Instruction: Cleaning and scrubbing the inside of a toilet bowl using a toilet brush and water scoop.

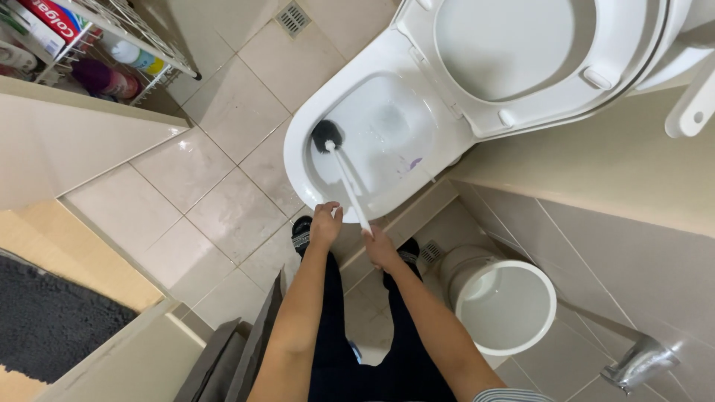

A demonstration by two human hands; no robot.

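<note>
home bathroom: white toilet [387, 141] with seat lid [514, 45] up, beige tiled floor [223, 186] with a drain grate [293, 18], white waste bin [503, 301] beside the toilet, wire rack [112, 45] of toiletries in the corner, dark bath mat [52, 320] at the doorway.

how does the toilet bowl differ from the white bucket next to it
The toilet bowl is oval, with a black-headed toilet brush inside it; the white bucket is round and looks empty. The bowl has a raised seat and lid behind it; the bucket has no lid. The right hand holds the brush handle over the bowl, while the bucket stands untouched on the floor. Both are white and open-topped.
</note>
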